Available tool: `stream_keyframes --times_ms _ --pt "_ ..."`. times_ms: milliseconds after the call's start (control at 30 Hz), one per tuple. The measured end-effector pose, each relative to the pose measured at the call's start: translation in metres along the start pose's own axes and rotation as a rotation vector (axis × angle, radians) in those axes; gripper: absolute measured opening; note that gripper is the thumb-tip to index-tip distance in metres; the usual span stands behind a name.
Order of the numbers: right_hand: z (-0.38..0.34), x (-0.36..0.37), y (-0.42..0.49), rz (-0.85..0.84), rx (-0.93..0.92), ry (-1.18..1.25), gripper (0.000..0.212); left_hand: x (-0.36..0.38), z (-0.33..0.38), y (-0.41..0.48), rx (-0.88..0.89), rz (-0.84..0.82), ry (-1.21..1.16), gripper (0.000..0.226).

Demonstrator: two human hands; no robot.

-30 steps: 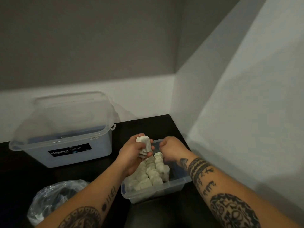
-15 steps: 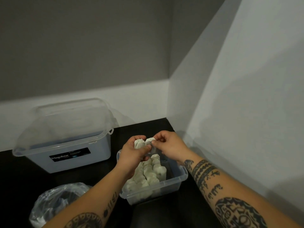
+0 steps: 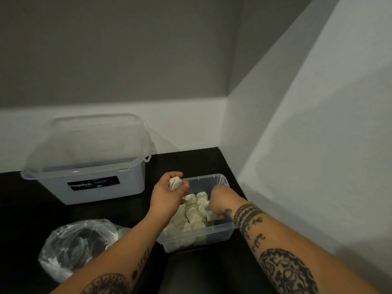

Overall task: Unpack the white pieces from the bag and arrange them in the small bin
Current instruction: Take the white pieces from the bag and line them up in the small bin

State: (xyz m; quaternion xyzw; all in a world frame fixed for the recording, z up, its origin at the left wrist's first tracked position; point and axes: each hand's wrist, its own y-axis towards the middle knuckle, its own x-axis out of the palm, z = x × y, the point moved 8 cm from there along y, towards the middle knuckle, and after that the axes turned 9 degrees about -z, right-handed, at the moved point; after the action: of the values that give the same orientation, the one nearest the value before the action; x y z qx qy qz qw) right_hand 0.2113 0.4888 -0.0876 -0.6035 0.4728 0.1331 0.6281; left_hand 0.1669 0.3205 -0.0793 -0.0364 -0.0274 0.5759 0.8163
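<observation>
A small clear bin (image 3: 214,238) sits on the dark table near the right wall. Rows of white pieces (image 3: 192,213) stand packed in its left half. My left hand (image 3: 167,196) hovers over the bin's far left corner, shut on a small bundle of white pieces (image 3: 175,183). My right hand (image 3: 219,201) reaches down inside the bin on the right, its fingers pinching one white piece (image 3: 210,215) beside the rows. A crumpled clear plastic bag (image 3: 74,245) lies open at the lower left, with some white showing at its bottom.
A large translucent storage box (image 3: 89,166) with a lid and a black label stands at the back left. Walls close the corner behind and to the right. A dark surface edge (image 3: 212,272) shows in front of the small bin.
My right hand took one piece from the bundle in my left hand and dropped into the bin's right side with it. My left hand stayed over the bin's left corner.
</observation>
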Motion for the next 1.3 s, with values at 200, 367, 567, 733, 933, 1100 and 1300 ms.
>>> stream_keyframes --times_ms 200,367,567,733,933,1100,1300 --pt "-0.003 0.027 0.022 -0.112 0.055 -0.063 0.037 -0.001 -0.002 -0.001 0.011 0.006 -0.014 0.029" --pt "0.002 0.036 0.034 -0.105 0.082 0.062 0.038 -0.002 -0.003 0.001 0.000 -0.002 -0.035 0.031" --pt "0.011 0.036 0.041 0.029 0.137 0.236 0.024 -0.001 -0.007 0.002 -0.008 -0.003 -0.035 0.031" --pt "0.013 0.036 0.037 0.044 0.124 0.278 0.022 0.001 -0.009 0.004 -0.020 -0.008 -0.060 0.031" --pt "0.013 0.031 0.031 -0.001 0.089 0.280 0.023 0.008 -0.017 0.009 -0.159 -0.061 -0.302 0.035" --pt "0.010 0.015 0.020 0.023 0.043 0.256 0.030 0.020 -0.022 0.010 -0.258 -0.167 -0.526 0.046" --pt "-0.002 -0.019 0.003 0.127 -0.118 0.526 0.027 0.022 -0.017 0.007 -0.251 -0.214 -0.462 0.048"
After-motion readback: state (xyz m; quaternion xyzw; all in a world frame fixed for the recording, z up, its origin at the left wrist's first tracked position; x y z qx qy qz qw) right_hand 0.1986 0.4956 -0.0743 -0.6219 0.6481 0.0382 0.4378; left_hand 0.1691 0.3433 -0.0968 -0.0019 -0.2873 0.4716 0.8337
